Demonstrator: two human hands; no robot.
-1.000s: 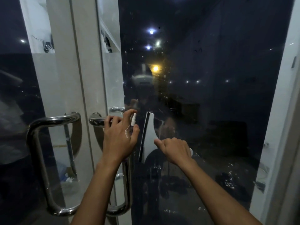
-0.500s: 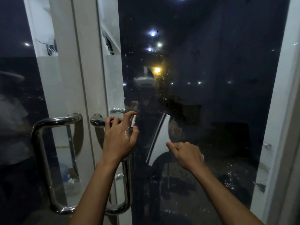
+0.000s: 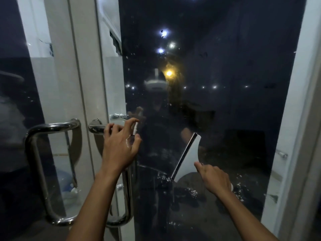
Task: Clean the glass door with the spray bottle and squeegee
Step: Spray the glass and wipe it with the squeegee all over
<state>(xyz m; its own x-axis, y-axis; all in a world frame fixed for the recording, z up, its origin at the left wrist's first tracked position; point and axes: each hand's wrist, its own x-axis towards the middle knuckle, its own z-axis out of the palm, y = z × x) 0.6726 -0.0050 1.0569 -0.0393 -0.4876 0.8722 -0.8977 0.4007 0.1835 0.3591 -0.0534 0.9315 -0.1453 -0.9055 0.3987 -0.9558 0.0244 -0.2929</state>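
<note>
The dark glass door (image 3: 225, 70) fills the middle and right of the view, speckled with droplets low down. My right hand (image 3: 214, 178) grips the handle of a white squeegee (image 3: 190, 154), whose blade edge lies tilted against the glass. My left hand (image 3: 119, 146) holds a small white spray bottle (image 3: 134, 129) up near the door's left edge; only the nozzle and a bit of the body show between the fingers, with the index finger curled over the top.
Two chrome pull handles (image 3: 53, 129) flank the white door frames (image 3: 81, 66) at the left, one (image 3: 97, 128) right behind my left hand. A white frame (image 3: 295, 101) bounds the glass on the right. A water jug (image 3: 65, 180) shows through the left pane.
My right hand has swept the squeegee to the right and downward across the glass, tilting its blade. My left hand with the spray bottle has stayed by the handle.
</note>
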